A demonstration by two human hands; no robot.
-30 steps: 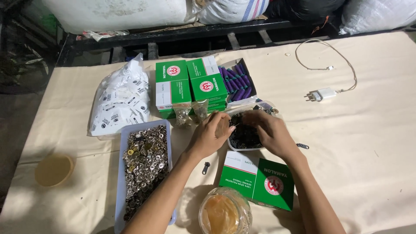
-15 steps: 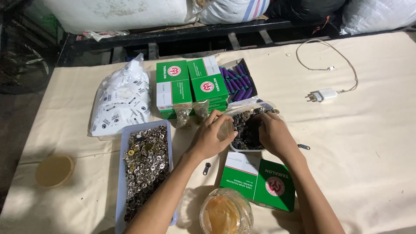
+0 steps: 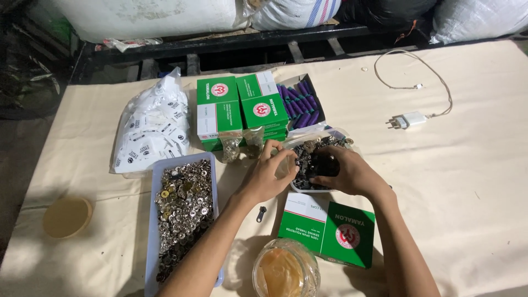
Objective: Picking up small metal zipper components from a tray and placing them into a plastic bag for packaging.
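Zipper parts (image 3: 308, 157) lie half hidden under both hands (image 3: 308, 173); their grasp is unclear.

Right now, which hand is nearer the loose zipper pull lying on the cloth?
Left. The left hand is just above and right of the zipper pull, its wrist almost over it. The right hand sits farther right, over the small tray of dark parts.

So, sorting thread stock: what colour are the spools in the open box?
Purple spools, seen clearly in the head view, behind both hands.
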